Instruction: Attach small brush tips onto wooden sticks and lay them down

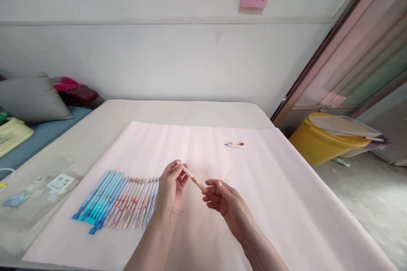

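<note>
Both my hands hold one thin peach-pink pen (193, 178) above a pale pink sheet (270, 203). My left hand (171, 186) pinches the pen's upper end with closed fingers. My right hand (224, 201) pinches its lower tip, fingers curled. A row of several blue and pink pens (117, 201) lies side by side on the sheet just left of my left hand. A small pen part with a brown end (234, 145) lies alone farther back on the sheet.
The sheet covers a beige table (95, 135) against a white wall. Clear packets with labels (47, 186) lie at the table's left. A grey cushion (28, 97) and folded cloths sit far left. A yellow bin (318, 139) stands on the floor at right.
</note>
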A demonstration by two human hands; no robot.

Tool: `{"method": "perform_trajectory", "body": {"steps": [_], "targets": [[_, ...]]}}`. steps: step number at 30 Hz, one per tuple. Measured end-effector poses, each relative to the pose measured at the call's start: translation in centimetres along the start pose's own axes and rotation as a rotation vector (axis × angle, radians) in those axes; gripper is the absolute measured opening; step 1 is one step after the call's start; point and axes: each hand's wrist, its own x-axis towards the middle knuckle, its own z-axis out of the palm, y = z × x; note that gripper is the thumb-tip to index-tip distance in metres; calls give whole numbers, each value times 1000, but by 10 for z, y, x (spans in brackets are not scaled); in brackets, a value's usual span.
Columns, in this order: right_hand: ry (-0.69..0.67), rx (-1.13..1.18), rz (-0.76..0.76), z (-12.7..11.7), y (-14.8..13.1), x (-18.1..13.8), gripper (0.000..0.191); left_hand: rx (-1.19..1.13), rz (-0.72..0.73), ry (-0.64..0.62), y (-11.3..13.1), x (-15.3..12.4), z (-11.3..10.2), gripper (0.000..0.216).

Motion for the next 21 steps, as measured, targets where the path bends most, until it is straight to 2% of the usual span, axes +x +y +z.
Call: {"method": "perform_trajectory", "body": {"steps": [5, 8, 11, 14, 21], "targets": [[-90, -72, -5, 1, -9, -3, 33, 0, 10, 31, 3, 3, -2, 20], [-26, -239, -22, 2, -8, -2, 32, 29, 38, 6, 4, 1, 0, 25], [72, -488, -101, 2, -4, 0, 22, 87, 59, -35, 5, -1, 1, 30], [93, -643, -152, 3, 2, 3, 16, 171, 43, -63, 5, -5, 2, 32], [58, -515, -64, 11, 25, 9, 25, 369, -27, -93, -4, -13, 7, 30]]}}
